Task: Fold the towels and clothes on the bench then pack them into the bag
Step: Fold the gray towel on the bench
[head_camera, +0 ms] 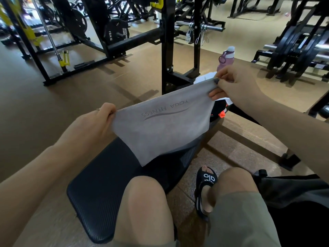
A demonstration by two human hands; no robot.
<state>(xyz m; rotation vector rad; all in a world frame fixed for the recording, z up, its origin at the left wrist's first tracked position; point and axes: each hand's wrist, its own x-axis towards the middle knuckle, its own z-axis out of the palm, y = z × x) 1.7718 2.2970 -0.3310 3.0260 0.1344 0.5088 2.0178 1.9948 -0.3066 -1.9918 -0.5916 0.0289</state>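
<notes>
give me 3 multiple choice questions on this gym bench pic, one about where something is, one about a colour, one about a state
1. Where does the water bottle stand?
A. on the floor beyond the right hand
B. on the bench pad beside the knees
C. in the left hand

2. What colour is the towel?
A. bright yellow
B. grey
C. red

3. How is the towel held?
A. lying folded flat on the bench
B. bunched in one hand
C. stretched between both hands, hanging down

Answers:
1 A: the purple bottle is on the floor past the right hand.
2 B: the cloth is grey with printed lettering.
3 C: the left hand and the right hand each pinch a top corner, and the rest hangs over the bench.
</notes>
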